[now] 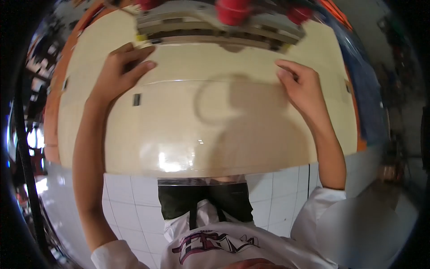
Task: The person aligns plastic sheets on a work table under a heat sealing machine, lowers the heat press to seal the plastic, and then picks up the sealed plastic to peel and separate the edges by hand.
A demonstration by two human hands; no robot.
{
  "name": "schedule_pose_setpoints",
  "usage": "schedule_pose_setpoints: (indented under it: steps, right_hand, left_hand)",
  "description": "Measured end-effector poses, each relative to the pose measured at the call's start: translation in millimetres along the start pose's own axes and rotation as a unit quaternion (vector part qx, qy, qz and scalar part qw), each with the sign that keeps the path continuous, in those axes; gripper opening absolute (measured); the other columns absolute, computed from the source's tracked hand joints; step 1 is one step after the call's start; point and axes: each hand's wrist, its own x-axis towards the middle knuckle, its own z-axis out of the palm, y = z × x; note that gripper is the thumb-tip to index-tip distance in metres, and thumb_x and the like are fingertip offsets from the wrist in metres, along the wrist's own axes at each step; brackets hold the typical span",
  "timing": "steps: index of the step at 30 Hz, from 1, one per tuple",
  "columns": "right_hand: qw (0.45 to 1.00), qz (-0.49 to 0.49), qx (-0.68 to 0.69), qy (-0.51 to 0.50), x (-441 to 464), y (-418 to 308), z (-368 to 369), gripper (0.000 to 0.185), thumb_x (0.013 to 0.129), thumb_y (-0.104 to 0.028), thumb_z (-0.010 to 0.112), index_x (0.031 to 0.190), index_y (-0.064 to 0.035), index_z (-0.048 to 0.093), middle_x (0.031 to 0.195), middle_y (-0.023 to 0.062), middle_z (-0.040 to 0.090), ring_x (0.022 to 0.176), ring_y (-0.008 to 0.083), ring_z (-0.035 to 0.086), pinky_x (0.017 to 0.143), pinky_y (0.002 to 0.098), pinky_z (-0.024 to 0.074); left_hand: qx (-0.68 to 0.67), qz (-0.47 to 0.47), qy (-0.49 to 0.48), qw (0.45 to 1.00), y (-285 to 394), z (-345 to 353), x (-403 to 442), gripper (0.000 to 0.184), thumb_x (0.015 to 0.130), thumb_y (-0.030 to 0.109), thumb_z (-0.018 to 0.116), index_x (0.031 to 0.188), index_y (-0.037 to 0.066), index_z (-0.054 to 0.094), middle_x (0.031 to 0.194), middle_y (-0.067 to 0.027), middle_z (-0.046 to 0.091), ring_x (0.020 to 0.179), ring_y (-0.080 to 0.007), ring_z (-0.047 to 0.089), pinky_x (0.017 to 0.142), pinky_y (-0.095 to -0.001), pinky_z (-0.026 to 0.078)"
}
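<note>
My left hand [123, 74] is over the left part of the cream tabletop, its thumb and forefinger stretched forward with a gap between the tips. On the other side, my right hand [301, 80] has its fingers curled and the thumb close to the forefinger. Whatever may be between them is too thin or hidden to make out. A clear plastic sheet [179, 130] lies on the tabletop between my forearms, glossy with reflections and reaching the near edge. Just beyond both hands stands a long metal machine bar [215, 39] with red knobs [233, 11].
The cream table [85, 54] has an orange border [51, 130]. A small dark rectangle [136, 99] marks its surface near my left forearm. Blue plastic [363, 89] hangs along the right side. White floor tiles [130, 193] show below the near edge.
</note>
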Motion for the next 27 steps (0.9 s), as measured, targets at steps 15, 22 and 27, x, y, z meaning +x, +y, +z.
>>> schedule_pose_setpoints:
  steps: [15, 22, 27]
  right_hand:
    - [0.997, -0.004, 0.007, -0.074, 5.2, 4.8, -18.3, 0.035, 0.078, -0.015, 0.065, 0.109, 0.0005, 0.068, 0.069, 0.0084, 0.063, 0.062, 0.0166, 0.060, 0.063, 0.0305, 0.0491]
    - [0.997, -0.006, -0.023, -0.069, 5.3, 1.7, -17.7, 0.037, 0.077, -0.016, 0.064, 0.111, 0.0002, 0.068, 0.069, 0.0106, 0.064, 0.062, 0.0179, 0.060, 0.064, 0.0307, 0.0494]
    - [0.997, 0.013, -0.024, -0.077, 4.3, -4.2, -19.9, 0.038, 0.077, -0.016, 0.064, 0.111, 0.0004, 0.068, 0.065, 0.0090, 0.061, 0.060, 0.0168, 0.058, 0.063, 0.0303, 0.0485]
  left_hand:
    - [0.002, -0.043, -0.022, 0.999, 0.7, -1.6, 2.5, 0.039, 0.087, 0.017, 0.068, 0.118, -0.007, 0.063, 0.081, -0.0074, 0.049, 0.075, -0.0150, 0.049, 0.066, -0.0281, 0.041]
    - [-0.038, -0.066, -0.020, 0.997, -1.1, -1.2, 1.1, 0.040, 0.087, 0.017, 0.068, 0.119, -0.008, 0.062, 0.085, -0.0062, 0.049, 0.077, -0.0133, 0.048, 0.067, -0.0267, 0.041]
    - [-0.047, -0.038, 0.019, 0.998, 3.7, -0.2, 1.6, 0.040, 0.082, 0.018, 0.073, 0.115, -0.004, 0.066, 0.070, -0.0051, 0.041, 0.063, -0.0134, 0.041, 0.057, -0.0291, 0.035]
